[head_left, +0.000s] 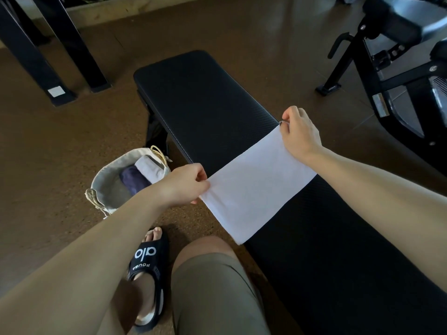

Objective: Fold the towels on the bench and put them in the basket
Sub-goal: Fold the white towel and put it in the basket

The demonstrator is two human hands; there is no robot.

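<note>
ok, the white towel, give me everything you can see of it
The white towel is a plain, smooth, thin-looking cloth with no visible pattern, stretched into a flat band across the black bench. The left hand pinches its left end and the right hand pinches its far right corner, keeping it taut. Its right part lies over the bench pad; its near left corner hangs past the bench edge, above the floor. It looks partly folded, though layers cannot be told. It is not in the basket.

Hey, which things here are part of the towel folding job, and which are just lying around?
Part of the job:
white towel, pinched by left hand and right hand
bench
basket, with a dark towel and a grey towel inside

Just around:
gym machine
black frame legs
</note>
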